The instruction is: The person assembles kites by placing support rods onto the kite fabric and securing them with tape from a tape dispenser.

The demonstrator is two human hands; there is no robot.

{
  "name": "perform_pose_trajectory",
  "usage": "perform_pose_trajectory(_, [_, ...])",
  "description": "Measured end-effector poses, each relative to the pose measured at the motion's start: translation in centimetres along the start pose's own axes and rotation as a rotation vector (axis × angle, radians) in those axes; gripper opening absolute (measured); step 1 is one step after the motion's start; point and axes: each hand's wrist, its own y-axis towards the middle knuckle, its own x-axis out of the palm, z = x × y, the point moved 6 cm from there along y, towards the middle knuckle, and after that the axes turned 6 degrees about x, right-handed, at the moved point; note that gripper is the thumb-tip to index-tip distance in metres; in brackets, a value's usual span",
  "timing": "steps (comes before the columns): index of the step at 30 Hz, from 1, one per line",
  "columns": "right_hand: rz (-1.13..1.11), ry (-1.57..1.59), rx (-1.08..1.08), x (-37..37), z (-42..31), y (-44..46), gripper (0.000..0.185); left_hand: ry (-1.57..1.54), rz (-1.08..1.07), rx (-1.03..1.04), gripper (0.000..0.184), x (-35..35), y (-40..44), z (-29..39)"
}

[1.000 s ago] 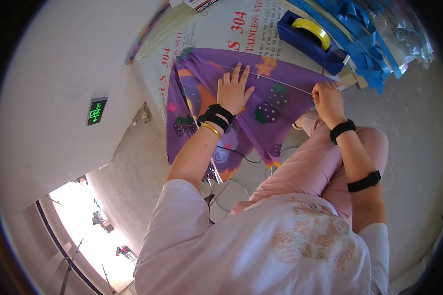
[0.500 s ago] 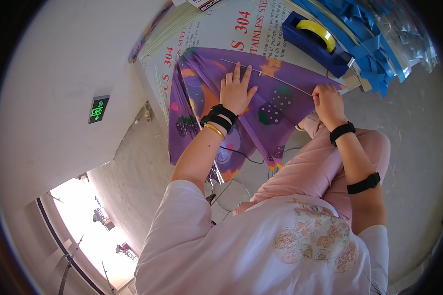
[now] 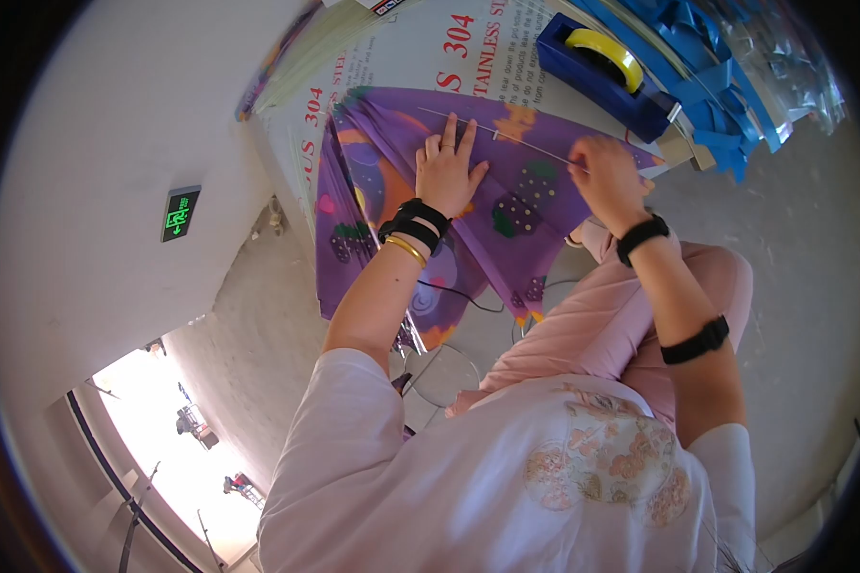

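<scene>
Purple patterned fabric with orange edges lies folded over the printed table surface. A thin white rod crosses its upper part. My left hand rests flat on the fabric, fingers spread, its fingertips by the rod. At the rod's right end, my right hand is closed with the fingers pinched together; its fingertips are slightly blurred, and the rod's end is hidden there.
A blue tape dispenser with a yellow roll stands at the table's upper right, beside blue strips and clear plastic. Pale thin sticks lie at the upper left. A dark cable hangs below the fabric.
My right hand has moved left along the rod, away from the fabric's right corner. My left hand stays spread on the fabric. The whole view has shifted slightly.
</scene>
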Motion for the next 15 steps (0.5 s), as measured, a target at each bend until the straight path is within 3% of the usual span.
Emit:
perform_pose_trajectory(4, [0.022,0.129,-0.161,2.5,-5.6,3.7,0.009,-0.048,0.029,-0.009,0.071,0.0,-0.1,-0.1])
perform_pose_trajectory(8, [-0.070,0.079,-0.084,6.9,-6.9,6.2,0.019,-0.066,0.037,-0.012,0.072,0.0,-0.1,-0.2])
perform_pose_trajectory(15, [-0.090,-0.018,-0.030,7.9,-6.9,6.9,0.027,-0.099,0.031,-0.025,0.074,-0.2,0.0,-0.2])
